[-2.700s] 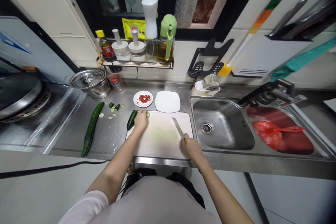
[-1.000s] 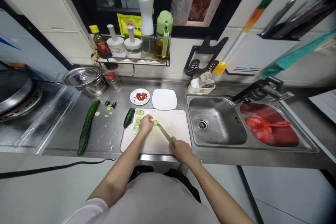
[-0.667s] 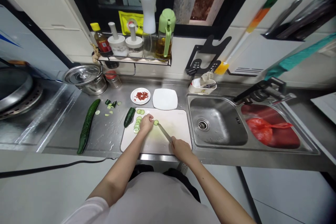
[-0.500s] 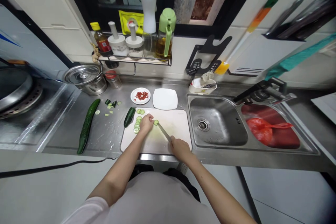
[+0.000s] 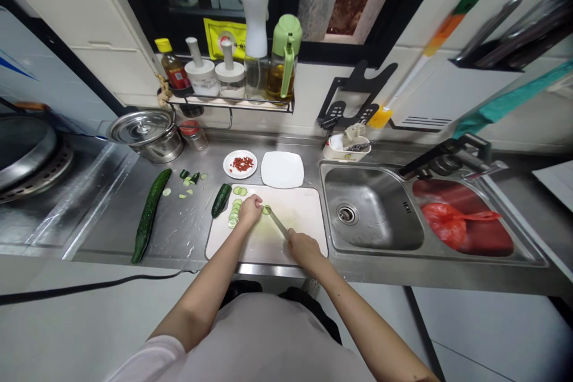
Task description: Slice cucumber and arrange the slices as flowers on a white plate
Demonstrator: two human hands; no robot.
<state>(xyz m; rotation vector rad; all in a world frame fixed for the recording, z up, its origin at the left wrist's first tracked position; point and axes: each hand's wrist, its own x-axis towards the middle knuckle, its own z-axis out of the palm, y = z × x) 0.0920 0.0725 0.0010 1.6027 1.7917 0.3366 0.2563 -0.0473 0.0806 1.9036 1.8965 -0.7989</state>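
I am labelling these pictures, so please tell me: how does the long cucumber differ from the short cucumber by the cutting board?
The long cucumber is much longer than the short cucumber. The long cucumber lies on the metal counter, apart from the cutting board; the short cucumber lies at the board's left edge. Both are dark green.
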